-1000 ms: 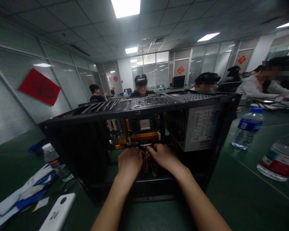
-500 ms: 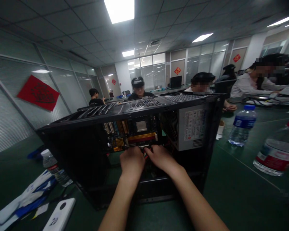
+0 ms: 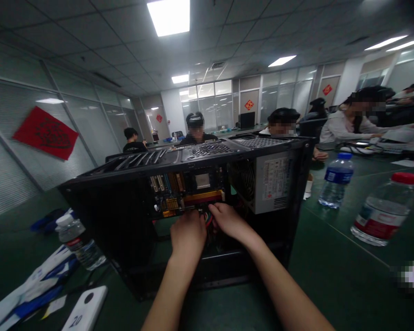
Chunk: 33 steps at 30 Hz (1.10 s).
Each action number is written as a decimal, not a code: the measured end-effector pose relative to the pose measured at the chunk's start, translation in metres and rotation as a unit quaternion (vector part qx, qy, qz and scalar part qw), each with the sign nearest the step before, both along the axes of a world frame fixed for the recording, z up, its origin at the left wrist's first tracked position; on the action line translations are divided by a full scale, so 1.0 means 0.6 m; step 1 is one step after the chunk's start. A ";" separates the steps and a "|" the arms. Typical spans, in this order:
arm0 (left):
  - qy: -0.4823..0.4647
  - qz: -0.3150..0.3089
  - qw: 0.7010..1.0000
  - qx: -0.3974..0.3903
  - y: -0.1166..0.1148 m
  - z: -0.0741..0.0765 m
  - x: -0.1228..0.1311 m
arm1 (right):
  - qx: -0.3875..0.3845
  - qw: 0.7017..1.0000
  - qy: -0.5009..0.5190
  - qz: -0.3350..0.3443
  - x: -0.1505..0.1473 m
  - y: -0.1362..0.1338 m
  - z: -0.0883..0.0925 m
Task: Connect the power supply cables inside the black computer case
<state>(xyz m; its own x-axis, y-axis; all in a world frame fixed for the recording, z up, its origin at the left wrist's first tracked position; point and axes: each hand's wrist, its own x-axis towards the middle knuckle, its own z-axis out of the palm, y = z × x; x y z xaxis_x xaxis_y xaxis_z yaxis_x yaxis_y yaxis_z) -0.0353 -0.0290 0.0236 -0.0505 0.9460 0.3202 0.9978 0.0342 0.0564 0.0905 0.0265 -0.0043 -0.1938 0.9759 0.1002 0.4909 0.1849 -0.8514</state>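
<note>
An open black computer case [image 3: 189, 158] stands in front of me, its side panel off. Both my hands reach into it at the lower edge of the motherboard [image 3: 172, 184]. My left hand [image 3: 188, 232] is closed beside a bundle of coloured wires, the power cable [image 3: 207, 219]. From the other side, my right hand [image 3: 229, 223] grips the same cable, thumb up by the board's edge. The plug end is hidden by my fingers. A silver power supply [image 3: 271, 184] sits in the case's upper right, and the red and yellow memory slots [image 3: 204, 197] lie just above my hands.
Left of the case are a water bottle [image 3: 79, 241], blue and white gloves [image 3: 37, 287] and a white object marked 20 [image 3: 84, 310]. On the right stand a blue-capped bottle [image 3: 336, 181] and a red-capped bottle [image 3: 382, 211]. Other people sit beyond the case.
My right hand has risen slightly, and more of the coloured wires shows between my hands. The left hand stays almost in place. The view has turned a little to the right.
</note>
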 end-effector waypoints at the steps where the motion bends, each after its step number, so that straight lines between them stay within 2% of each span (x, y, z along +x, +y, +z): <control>1: -0.024 -0.018 1.000 -0.008 -0.006 0.001 -0.002 | -0.012 0.999 0.038 0.017 -0.001 0.002 0.000; 5: -0.104 -0.083 0.991 -0.026 -0.017 0.001 -0.010 | -0.071 0.987 0.130 0.058 -0.003 0.005 0.002; 9: -0.118 -0.091 0.986 -0.073 -0.019 -0.002 -0.012 | -0.112 0.981 0.143 0.062 -0.002 0.005 0.002; 14: -0.063 -0.022 0.996 -0.051 -0.019 0.003 -0.014 | -0.014 0.999 -0.031 -0.032 0.004 0.001 0.003; 17: -0.092 -0.029 0.995 -0.016 -0.013 0.004 -0.028 | 0.018 0.994 -0.098 -0.045 0.004 -0.002 0.004; 20: -0.125 -0.045 0.991 -0.021 -0.005 -0.002 -0.041 | 0.008 0.994 -0.108 -0.033 0.004 -0.003 0.004; 27: -0.128 -0.047 0.989 -0.059 0.007 -0.018 -0.049 | 0.016 0.994 -0.098 -0.049 0.005 0.003 0.000; 33: -0.122 -0.045 0.989 -0.073 0.008 -0.014 -0.054 | 0.022 0.995 -0.074 -0.065 0.008 0.005 0.004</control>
